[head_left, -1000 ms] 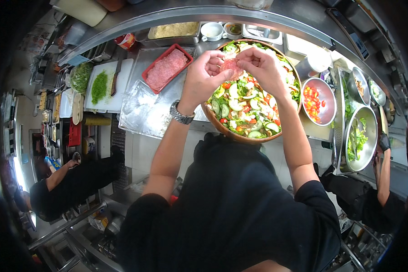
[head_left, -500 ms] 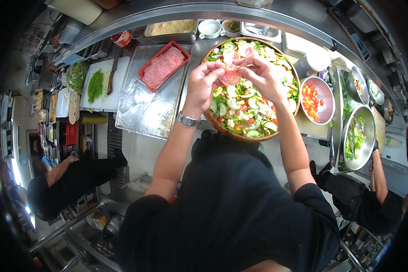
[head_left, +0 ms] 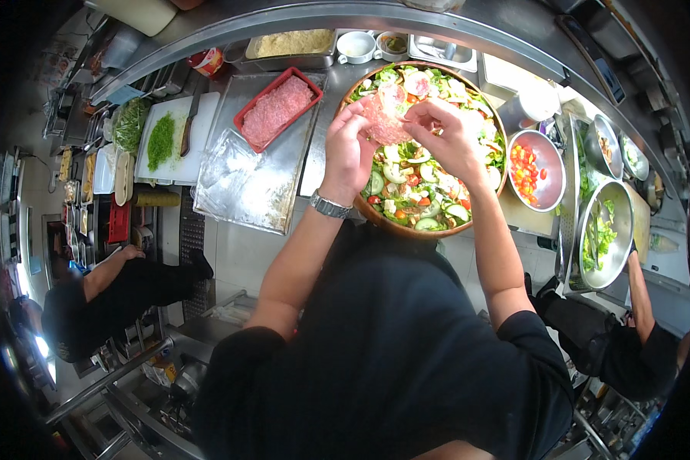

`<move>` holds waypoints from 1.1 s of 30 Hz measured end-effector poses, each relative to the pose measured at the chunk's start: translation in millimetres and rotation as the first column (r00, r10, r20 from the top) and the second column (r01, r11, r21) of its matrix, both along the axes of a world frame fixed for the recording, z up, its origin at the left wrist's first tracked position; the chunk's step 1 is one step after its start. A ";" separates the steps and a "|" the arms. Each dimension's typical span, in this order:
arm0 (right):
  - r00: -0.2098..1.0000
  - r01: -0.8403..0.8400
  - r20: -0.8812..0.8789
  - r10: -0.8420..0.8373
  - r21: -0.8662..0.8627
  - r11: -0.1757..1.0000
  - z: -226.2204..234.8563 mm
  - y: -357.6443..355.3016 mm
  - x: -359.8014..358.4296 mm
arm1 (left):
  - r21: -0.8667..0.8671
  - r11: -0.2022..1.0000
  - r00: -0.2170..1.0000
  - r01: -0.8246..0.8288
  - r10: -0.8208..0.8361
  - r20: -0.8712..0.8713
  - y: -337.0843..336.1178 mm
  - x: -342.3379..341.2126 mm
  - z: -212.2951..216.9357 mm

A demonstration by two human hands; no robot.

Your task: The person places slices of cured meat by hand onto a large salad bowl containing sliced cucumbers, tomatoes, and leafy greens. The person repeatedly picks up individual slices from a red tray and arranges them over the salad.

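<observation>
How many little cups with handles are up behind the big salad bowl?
2: a white cup, and a cup with greenish contents just right of it. More may be hidden under the metal shelf.

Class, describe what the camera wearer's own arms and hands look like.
Short black sleeves leave both forearms bare. The left hand is ungloved, with a silver link-band watch on its wrist; the right hand is ungloved, its wrist unadorned.

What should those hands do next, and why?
Probably lower the meat slice onto the salad and let go: the left hand and right hand appear to hold it above the bowl, and similar slices already lie at the far side.
</observation>
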State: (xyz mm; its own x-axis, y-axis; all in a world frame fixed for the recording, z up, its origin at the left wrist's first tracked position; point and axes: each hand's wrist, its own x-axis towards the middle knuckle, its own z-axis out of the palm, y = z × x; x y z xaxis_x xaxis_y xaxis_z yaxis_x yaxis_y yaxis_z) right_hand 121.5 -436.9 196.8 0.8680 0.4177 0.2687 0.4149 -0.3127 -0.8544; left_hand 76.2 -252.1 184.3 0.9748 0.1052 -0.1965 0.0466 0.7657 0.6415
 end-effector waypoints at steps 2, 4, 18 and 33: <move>0.977 -0.013 0.212 0.026 -0.060 0.998 8.4 -0.5 -1.5 | 0.009 0.999 0.999 -0.036 0.036 0.018 -2.7 1.4 1.3; 0.951 -0.022 0.306 0.046 -0.080 0.997 16.6 2.9 -4.7 | 0.101 0.993 0.998 -0.053 0.048 0.051 -4.3 1.8 3.5; 0.842 0.037 0.537 0.050 -0.149 0.988 43.9 11.7 -17.2 | 0.423 0.889 0.966 -0.174 0.070 0.249 -4.6 -11.3 23.8; 0.963 -0.124 0.255 0.092 0.114 0.986 52.3 10.4 -10.6 | 0.443 0.822 0.853 -0.359 0.097 0.513 -7.7 -21.9 34.2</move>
